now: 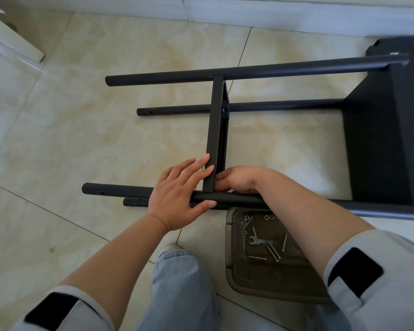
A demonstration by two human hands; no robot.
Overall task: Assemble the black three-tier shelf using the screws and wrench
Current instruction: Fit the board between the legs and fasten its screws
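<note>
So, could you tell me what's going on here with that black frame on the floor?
A person is assembling a black shelf frame lying on its side on the tiled floor. Their left hand rests flat, fingers against the middle shelf panel and thumb under the near pole. The right hand is curled in at the joint where the two meet. The wrench and spare screws lie untouched in a brown tray.

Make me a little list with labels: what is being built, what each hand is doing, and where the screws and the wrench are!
being built: black shelf frame, lying on its side on the tiled floor
left hand: fingers straight, resting on the middle shelf and the near pole
right hand: curled at the shelf's corner; what it holds is hidden
screws: in the brown tray
wrench: in the tray, untouched
</note>
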